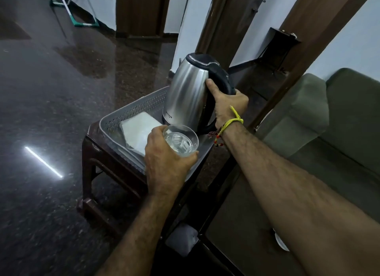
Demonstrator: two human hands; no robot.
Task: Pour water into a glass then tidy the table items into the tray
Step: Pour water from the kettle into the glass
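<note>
A steel electric kettle (188,90) with a black lid and handle stands in the far right part of the grey perforated tray (131,109). My right hand (228,105) grips its black handle. A clear glass (181,141) holding water sits over the tray's near right part, and my left hand (164,158) holds it round its side. A folded white napkin (137,129) lies flat in the tray to the left of the glass. Whether the glass rests on the tray floor is hidden by my hand.
The tray sits on a small dark brown stool or table (102,164) on a glossy dark stone floor (51,90). A green sofa (333,115) stands to the right. A dark table edge (232,214) lies near me. Brown door frames (216,25) stand behind.
</note>
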